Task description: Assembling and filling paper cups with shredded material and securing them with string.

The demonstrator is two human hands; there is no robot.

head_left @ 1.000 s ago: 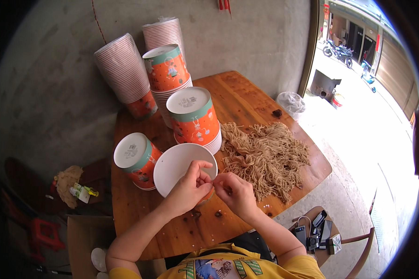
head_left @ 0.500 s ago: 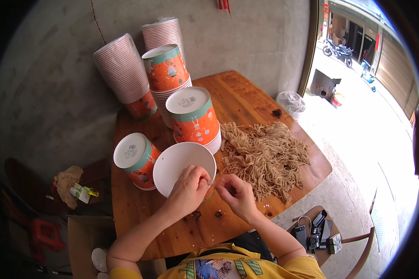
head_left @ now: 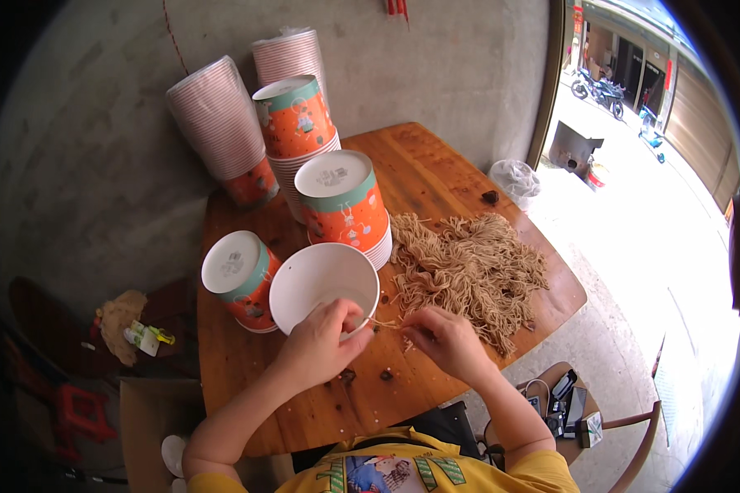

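A large paper tub (head_left: 304,275) lies tilted on the table with its white inside facing up toward me. My left hand (head_left: 325,338) is at the tub's near right rim, fingers closed in a pinch on a thin tan string (head_left: 386,324). That string stretches across a short gap to my right hand (head_left: 450,338), whose thumb and fingertips pinch its other end. Exactly how the string meets the rim is hidden by my left fingers. Right of the tub lies a loose heap of tan strings (head_left: 469,275), just beyond my right hand.
Upside-down orange tubs stand left (head_left: 242,279) and behind (head_left: 341,201), with tall nested stacks (head_left: 218,123) by the wall. Dark lumps and white specks dot the wooden table (head_left: 411,156). A stool with phones and devices (head_left: 567,411) is at lower right; a cardboard box (head_left: 152,419) at lower left.
My hands have moved apart, the right one going rightward, and the string now shows stretched between them. The tub has shifted slightly up in the view.
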